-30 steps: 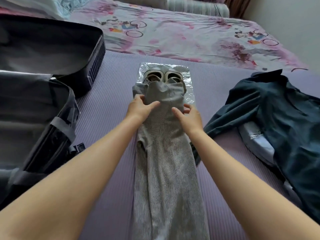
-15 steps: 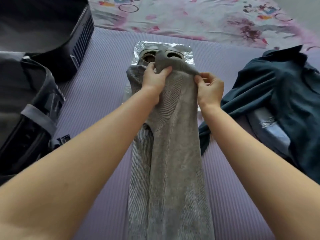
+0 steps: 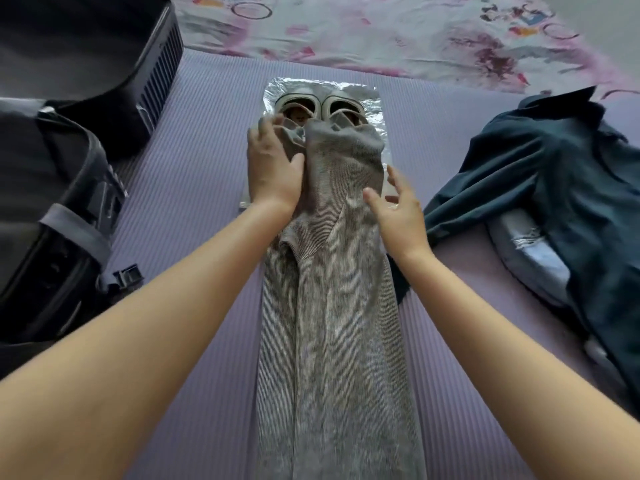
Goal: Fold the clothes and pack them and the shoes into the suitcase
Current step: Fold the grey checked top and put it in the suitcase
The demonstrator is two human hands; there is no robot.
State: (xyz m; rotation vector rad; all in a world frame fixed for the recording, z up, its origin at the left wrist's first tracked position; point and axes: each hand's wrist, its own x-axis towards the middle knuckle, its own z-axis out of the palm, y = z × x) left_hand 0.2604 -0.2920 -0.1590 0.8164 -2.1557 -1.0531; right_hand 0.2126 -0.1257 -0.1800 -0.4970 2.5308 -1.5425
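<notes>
Grey ribbed knit trousers (image 3: pixel 332 306) feel soft and floppy, so with your left hand (image 3: pixel 273 174) pressing flat and right hand (image 3: pixel 398 216) loose, pinch the top corners.

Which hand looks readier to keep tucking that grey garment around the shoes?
The left hand, probably. It already lies flat on the garment at its top edge, right by the shoes. The right hand is open beside the garment's edge, lower down, not pressing on it.

Grey finely striped garment (image 3: pixel 332 306); purple ribbed mat (image 3: pixel 194 188); dark teal shirt (image 3: pixel 561 188); silver foil bag (image 3: pixel 374 98); pink-white cartoon-print bedsheet (image 3: pixel 381 32); black suitcase (image 3: pixel 69 133).
</notes>
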